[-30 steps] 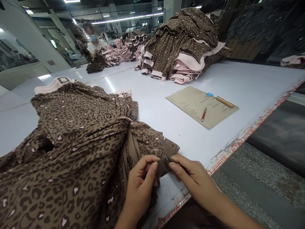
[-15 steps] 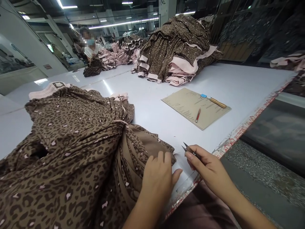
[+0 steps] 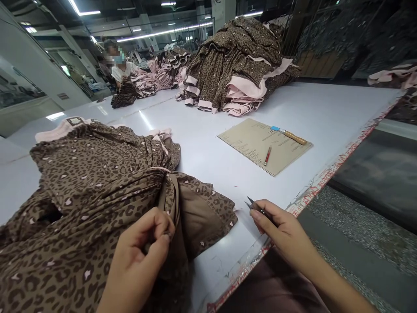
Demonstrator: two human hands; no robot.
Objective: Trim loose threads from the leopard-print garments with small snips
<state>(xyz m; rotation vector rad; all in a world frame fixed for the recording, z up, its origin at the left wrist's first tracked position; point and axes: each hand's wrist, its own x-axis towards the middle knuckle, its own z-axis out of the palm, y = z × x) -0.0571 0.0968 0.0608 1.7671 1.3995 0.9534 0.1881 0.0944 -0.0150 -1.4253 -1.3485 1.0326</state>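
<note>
A brown leopard-print garment (image 3: 94, 187) with pink trim lies bunched across the left of the table. My left hand (image 3: 140, 256) is closed in a pinch on a fold of it; the fingertips hide the exact grip. Beside that hand, a corner of the garment lies spread with its plain brown inner side showing. My right hand (image 3: 276, 230) holds small dark thread snips (image 3: 260, 210) over the table's front edge, their two pointed blades slightly apart and aimed left, touching no cloth.
Beyond the hands lies a brown card (image 3: 243, 139) bearing a red pen (image 3: 267, 155) and a wooden-handled tool (image 3: 293, 137). A tall pile of leopard-print garments (image 3: 241, 56) stands behind. At the far left a masked person (image 3: 122, 71) handles dark cloth. Red-marked tape lines the table edge (image 3: 312, 191).
My left hand has moved left from the garment's corner and closed on a fold, turning up more of the plain inner side. The right hand with the snips has stayed nearly still.
</note>
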